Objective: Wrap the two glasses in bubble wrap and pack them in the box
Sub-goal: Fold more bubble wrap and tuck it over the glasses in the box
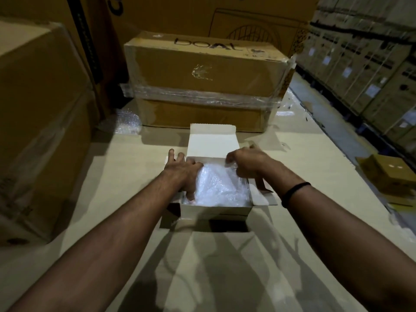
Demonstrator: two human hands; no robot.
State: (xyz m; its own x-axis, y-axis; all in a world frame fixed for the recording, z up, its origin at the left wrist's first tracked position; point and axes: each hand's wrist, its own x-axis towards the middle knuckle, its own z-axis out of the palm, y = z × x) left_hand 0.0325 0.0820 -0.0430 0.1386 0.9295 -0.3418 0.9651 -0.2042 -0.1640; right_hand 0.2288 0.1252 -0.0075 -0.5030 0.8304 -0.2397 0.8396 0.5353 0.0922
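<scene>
Box: a small white box (216, 209) sits open on a cardboard sheet (135, 176), its lid flap (212, 143) standing up at the far side and a side flap (262, 192) folded out to the right.
Bubble wrap: a crumpled white bundle of bubble wrap (221, 188) fills the inside of the box; no glass can be made out through it.
Left hand: the left hand (182, 170) lies flat over the box's left edge, fingers spread and straight, thumb dipping down against the bundle's left side.
Right hand: the right hand (247, 163) is at the far right corner, fingers curled and pinching the wrap there; a black band (292, 192) circles that wrist.
Between the hands: the bundle sits right between both hands, touching each.
Behind: a taped brown carton (202, 70) stands just beyond the lid, with loose bubble wrap (127, 122) at its left.
</scene>
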